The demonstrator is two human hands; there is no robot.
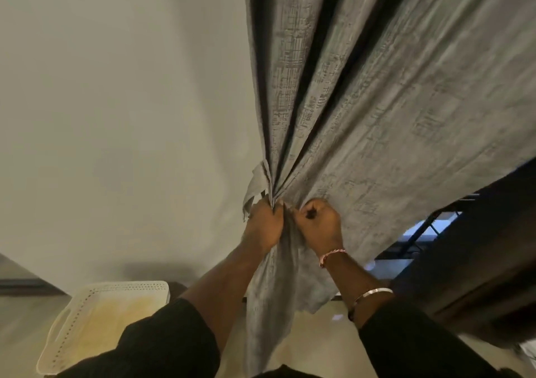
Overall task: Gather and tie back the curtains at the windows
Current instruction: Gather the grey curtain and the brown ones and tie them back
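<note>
curtain [362, 110] hangs right of wall [116, 102]. both hands at its gathered waist, left hand [265, 223] just left of right hand [319, 222]. basket [87, 305] on floor, lower left of curtain. window [429, 232] right, behind curtain.

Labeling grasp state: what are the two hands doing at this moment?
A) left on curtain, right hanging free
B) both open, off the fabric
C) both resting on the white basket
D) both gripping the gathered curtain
D: the left hand and right hand are both closed on the bunched curtain at its gathered point.
</note>
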